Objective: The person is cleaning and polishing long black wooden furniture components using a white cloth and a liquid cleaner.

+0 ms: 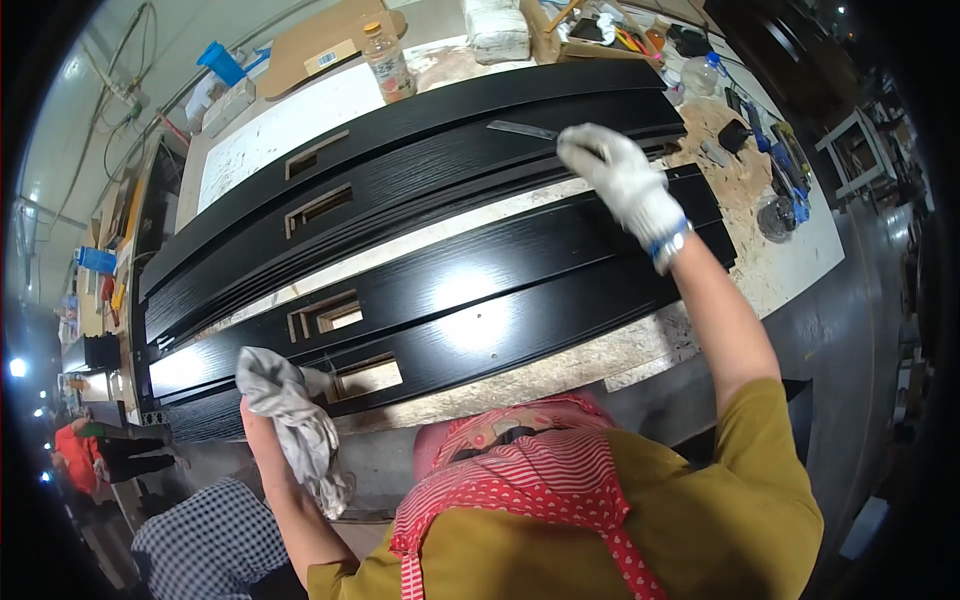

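Observation:
My right hand (pixel 612 172), in a white knit glove, is closed on one end of a thin flat metal strip (pixel 522 129). The strip lies over the far black wood-grain boards (pixel 430 160) and points left. A crumpled grey-white rag (pixel 308 440) hangs from my left hand (pixel 262 378), which is closed on it at the front edge of the near black board (pixel 520 325). The rag hides most of those fingers. Rectangular cut-outs (pixel 345 316) pass through the boards near their left ends, one of them right beside my left hand.
Behind the boards stand an orange-capped bottle (pixel 390 65), a wrapped white block (pixel 497 30) and a box of small tools (pixel 590 40). Sawdust, a clear bottle (pixel 702 72) and blue-handled tools (pixel 785 170) lie at the right. A person in orange (pixel 78 455) is far left.

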Demonstrator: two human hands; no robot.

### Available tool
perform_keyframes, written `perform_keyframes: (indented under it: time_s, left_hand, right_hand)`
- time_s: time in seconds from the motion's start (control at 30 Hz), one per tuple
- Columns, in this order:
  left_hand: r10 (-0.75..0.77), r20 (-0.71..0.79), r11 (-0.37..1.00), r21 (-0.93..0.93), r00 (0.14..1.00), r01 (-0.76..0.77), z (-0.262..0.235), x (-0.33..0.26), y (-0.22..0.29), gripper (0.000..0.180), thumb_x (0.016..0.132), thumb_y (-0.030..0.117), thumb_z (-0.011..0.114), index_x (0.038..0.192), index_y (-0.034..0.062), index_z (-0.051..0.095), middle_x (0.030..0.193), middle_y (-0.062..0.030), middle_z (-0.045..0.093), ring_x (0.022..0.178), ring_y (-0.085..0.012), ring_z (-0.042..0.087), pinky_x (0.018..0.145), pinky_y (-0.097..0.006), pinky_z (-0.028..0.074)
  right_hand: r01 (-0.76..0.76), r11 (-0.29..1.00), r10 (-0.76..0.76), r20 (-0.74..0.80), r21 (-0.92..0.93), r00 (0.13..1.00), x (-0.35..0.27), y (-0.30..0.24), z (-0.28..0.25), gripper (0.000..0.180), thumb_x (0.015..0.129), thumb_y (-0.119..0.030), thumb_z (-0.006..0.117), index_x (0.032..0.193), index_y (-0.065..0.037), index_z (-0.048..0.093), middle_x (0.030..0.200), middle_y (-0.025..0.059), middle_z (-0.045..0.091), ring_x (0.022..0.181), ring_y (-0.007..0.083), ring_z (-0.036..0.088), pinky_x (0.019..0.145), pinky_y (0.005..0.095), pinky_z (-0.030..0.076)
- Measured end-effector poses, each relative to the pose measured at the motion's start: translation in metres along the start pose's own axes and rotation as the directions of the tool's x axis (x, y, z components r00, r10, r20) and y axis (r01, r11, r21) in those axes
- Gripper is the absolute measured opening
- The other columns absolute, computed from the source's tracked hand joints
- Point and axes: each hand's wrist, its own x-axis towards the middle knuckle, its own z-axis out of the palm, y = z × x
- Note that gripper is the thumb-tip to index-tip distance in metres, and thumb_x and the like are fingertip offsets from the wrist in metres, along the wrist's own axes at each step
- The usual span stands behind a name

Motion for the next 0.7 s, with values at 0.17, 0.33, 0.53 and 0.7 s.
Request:
perform_keyframes:
  time_s: [0.17, 0.33, 0.53, 0.7]
  left_hand:
    - [0.204, 0.111, 0.543, 0.814, 0.973, -0.207, 0.040, 0.001, 0.021, 0.056, 0.079, 0.016, 0.067, 0.132, 0.0097, 0.051, 0.125, -0.0193, 0.058, 0.105, -0.0418, 0.060, 0.091, -0.041, 0.049]
    - [-0.021, 0.184, 0.402, 0.902, 0.983, -0.160, 0.044, 0.008, -0.007, 0.062, 0.078, 0.018, 0.073, 0.136, 0.0136, 0.051, 0.148, -0.0141, 0.039, 0.112, -0.0410, 0.058, 0.091, -0.044, 0.050]
    - [0.101, 0.161, 0.437, 0.879, 0.982, -0.189, 0.049, 0.010, -0.022, 0.060, 0.075, 0.013, 0.074, 0.132, 0.0106, 0.055, 0.147, -0.0104, 0.042, 0.115, -0.0366, 0.058, 0.091, -0.040, 0.051]
    - [0.213, 0.192, 0.468, 0.840, 0.958, -0.273, 0.045, 0.014, -0.031, 0.057, 0.073, 0.015, 0.076, 0.128, 0.0104, 0.059, 0.145, -0.0100, 0.046, 0.108, -0.0358, 0.062, 0.086, -0.040, 0.052]
  right_hand:
    - [-0.047, 0.870, 0.028, -0.044, -0.491, 0.999, 0.083, 0.042, 0.030, 0.053, 0.094, -0.047, 0.052, 0.125, -0.005, 0.059, 0.127, 0.0171, 0.055, 0.119, 0.0349, 0.053, 0.100, 0.0439, 0.045]
    - [0.075, 0.683, 0.056, 0.155, -0.727, 0.986, 0.074, 0.009, 0.057, 0.062, 0.092, -0.053, 0.054, 0.134, -0.007, 0.052, 0.135, 0.0156, 0.050, 0.123, 0.0361, 0.050, 0.102, 0.0450, 0.044]
    - [0.228, 0.622, -0.082, 0.227, -0.749, 0.970, 0.072, 0.050, 0.042, 0.035, 0.090, -0.022, 0.061, 0.123, -0.008, 0.058, 0.113, 0.0124, 0.058, 0.106, 0.0344, 0.059, 0.090, 0.0421, 0.051]
    - [0.415, 0.682, -0.364, 0.213, -0.602, 0.907, 0.039, 0.024, 0.041, 0.023, 0.088, -0.012, 0.061, 0.109, -0.003, 0.065, 0.096, 0.0128, 0.064, 0.092, 0.0333, 0.063, 0.082, 0.0402, 0.053]
